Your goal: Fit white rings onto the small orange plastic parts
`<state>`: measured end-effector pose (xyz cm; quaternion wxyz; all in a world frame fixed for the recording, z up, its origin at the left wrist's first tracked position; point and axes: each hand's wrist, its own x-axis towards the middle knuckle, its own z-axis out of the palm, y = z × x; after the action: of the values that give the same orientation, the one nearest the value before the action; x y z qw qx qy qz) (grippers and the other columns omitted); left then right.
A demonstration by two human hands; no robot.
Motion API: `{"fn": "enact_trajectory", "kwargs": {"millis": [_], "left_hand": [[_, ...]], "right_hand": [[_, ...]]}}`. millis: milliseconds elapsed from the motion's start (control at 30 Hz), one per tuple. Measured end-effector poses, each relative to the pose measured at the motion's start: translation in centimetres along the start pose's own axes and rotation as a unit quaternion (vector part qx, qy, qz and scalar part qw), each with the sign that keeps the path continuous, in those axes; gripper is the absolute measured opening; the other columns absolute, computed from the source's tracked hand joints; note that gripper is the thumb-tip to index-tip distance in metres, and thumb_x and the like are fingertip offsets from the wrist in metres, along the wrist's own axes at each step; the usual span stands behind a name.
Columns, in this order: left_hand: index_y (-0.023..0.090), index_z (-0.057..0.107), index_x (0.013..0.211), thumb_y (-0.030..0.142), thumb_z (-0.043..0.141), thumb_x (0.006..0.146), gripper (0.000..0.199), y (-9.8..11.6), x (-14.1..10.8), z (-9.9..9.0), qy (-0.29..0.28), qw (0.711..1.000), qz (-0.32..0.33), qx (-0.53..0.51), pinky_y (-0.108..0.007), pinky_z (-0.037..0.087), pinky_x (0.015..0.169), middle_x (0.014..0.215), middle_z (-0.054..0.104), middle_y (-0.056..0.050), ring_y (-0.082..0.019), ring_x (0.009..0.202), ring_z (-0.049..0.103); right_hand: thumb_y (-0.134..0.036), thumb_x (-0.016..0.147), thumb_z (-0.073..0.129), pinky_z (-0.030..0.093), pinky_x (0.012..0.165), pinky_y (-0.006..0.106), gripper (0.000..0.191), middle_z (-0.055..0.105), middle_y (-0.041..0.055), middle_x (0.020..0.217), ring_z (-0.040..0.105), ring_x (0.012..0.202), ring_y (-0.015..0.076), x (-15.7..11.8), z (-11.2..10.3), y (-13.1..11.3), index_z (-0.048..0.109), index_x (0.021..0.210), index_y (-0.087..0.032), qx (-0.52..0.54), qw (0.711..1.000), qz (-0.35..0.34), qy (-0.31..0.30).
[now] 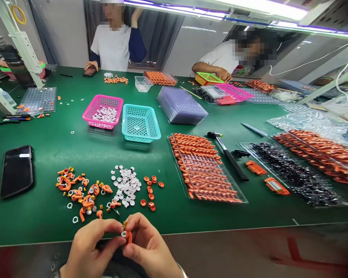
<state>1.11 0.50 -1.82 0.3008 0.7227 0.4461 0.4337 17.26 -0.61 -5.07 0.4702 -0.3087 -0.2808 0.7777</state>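
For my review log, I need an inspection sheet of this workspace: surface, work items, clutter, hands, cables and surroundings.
Surface: green table, level, with parts, trays and baskets spread across it.
Work items: orange piece in the hands; loose orange pieces, white discs and orange caps lie just beyond; pink basket holds white pieces, with blue basket beside it.
Clutter: phone at left; hammer and pen at right.
Hands: left hand and right hand both pinch the orange piece at the near edge.
Cables: white cables at upper right; none seen near the hands.
Surroundings: two people across the table; strip lights overhead.
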Motion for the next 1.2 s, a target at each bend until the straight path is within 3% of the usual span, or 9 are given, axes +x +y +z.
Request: {"fn": "enact_trajectory", "kwargs": {"millis": [200,400,467,533,667,800,900,1033,1200], "left_hand": [[0.021,0.059,0.103,0.000,0.053,0.085,0.029,0.4,-0.2,-0.1,-0.062,0.992,0.103,0.025,-0.018,0.052,0.072,0.083,0.070,0.001,-0.011,0.074,0.066],[0.028,0.055,0.108,0.007,0.057,0.087,0.029,-0.1,-1.0,-0.2,-0.060,0.998,0.006,0.010,-0.015,0.054,0.077,0.091,0.070,0.004,-0.010,0.080,0.069],[0.028,0.055,0.110,0.009,0.059,0.087,0.030,-0.3,-1.3,-0.1,-0.050,0.998,-0.024,0.007,-0.015,0.054,0.078,0.091,0.069,0.004,-0.011,0.081,0.069],[0.029,0.055,0.110,0.011,0.060,0.086,0.031,-0.4,-1.4,0.0,-0.036,0.999,-0.039,0.005,-0.015,0.054,0.076,0.089,0.069,0.005,-0.010,0.079,0.068],[0.028,0.057,0.109,0.013,0.060,0.087,0.027,-0.1,-1.4,0.3,0.007,1.000,-0.014,0.018,-0.016,0.053,0.075,0.086,0.068,0.005,-0.010,0.074,0.067],[0.026,0.059,0.106,0.019,0.061,0.090,0.018,0.0,-1.5,0.5,0.028,0.999,-0.001,0.025,-0.019,0.053,0.074,0.083,0.069,0.004,-0.012,0.072,0.067],[0.026,0.058,0.108,0.023,0.063,0.091,0.018,-0.2,-1.9,0.6,0.028,0.999,-0.037,-0.003,-0.020,0.054,0.072,0.082,0.069,0.004,-0.012,0.070,0.067],[0.027,0.059,0.108,0.023,0.066,0.088,0.022,-0.3,-1.8,0.4,0.012,0.996,-0.076,-0.047,-0.021,0.054,0.070,0.083,0.070,0.003,-0.014,0.073,0.067],[0.026,0.064,0.091,0.014,0.060,0.089,0.013,0.0,-1.0,-0.1,-0.056,0.998,-0.023,-0.018,-0.019,0.051,0.066,0.079,0.067,0.004,-0.012,0.071,0.064]], "right_hand": [[-0.038,0.062,0.089,0.037,0.056,0.021,0.048,0.051,-0.0064,0.066,0.045,0.055,0.0071,-0.2,0.2,-0.4,0.048,0.081,-0.022,-0.014,0.999,0.024,-0.017],[-0.033,0.071,0.080,0.037,0.056,0.021,0.035,0.050,-0.0047,0.068,0.044,0.059,0.0087,-0.6,0.1,-0.9,0.049,0.077,-0.021,-0.152,0.988,-0.035,0.014],[-0.026,0.078,0.071,0.038,0.055,0.022,0.020,0.051,-0.0029,0.070,0.047,0.060,0.0103,-0.8,0.0,-1.2,0.051,0.079,-0.021,-0.269,0.959,-0.086,0.026],[-0.018,0.081,0.062,0.041,0.057,0.023,0.007,0.054,-0.0010,0.072,0.051,0.062,0.0121,-1.0,-0.1,-1.5,0.056,0.082,-0.020,-0.401,0.901,-0.160,0.035],[-0.009,0.086,0.052,0.045,0.060,0.022,0.014,0.058,0.0024,0.074,0.056,0.066,0.0135,-1.2,-0.2,-1.7,0.061,0.091,-0.019,-0.551,0.789,-0.272,0.029],[-0.009,0.088,0.050,0.042,0.055,0.022,0.013,0.053,0.0016,0.070,0.052,0.061,0.0127,-1.1,0.1,-1.6,0.059,0.084,-0.017,-0.590,0.746,-0.307,0.037],[-0.011,0.085,0.050,0.040,0.054,0.022,0.012,0.051,0.0006,0.068,0.052,0.060,0.0121,-0.9,0.2,-1.7,0.057,0.077,-0.017,-0.573,0.767,-0.286,0.038],[-0.015,0.084,0.050,0.039,0.056,0.021,0.011,0.052,-0.0005,0.069,0.051,0.062,0.0116,-0.9,0.2,-2.2,0.055,0.075,-0.018,-0.507,0.830,-0.229,0.042],[-0.025,0.086,0.050,0.036,0.057,0.023,0.015,0.048,-0.0012,0.070,0.047,0.063,0.0122,-0.9,0.1,-2.4,0.053,0.073,-0.018,-0.434,0.888,-0.144,0.041]]}}
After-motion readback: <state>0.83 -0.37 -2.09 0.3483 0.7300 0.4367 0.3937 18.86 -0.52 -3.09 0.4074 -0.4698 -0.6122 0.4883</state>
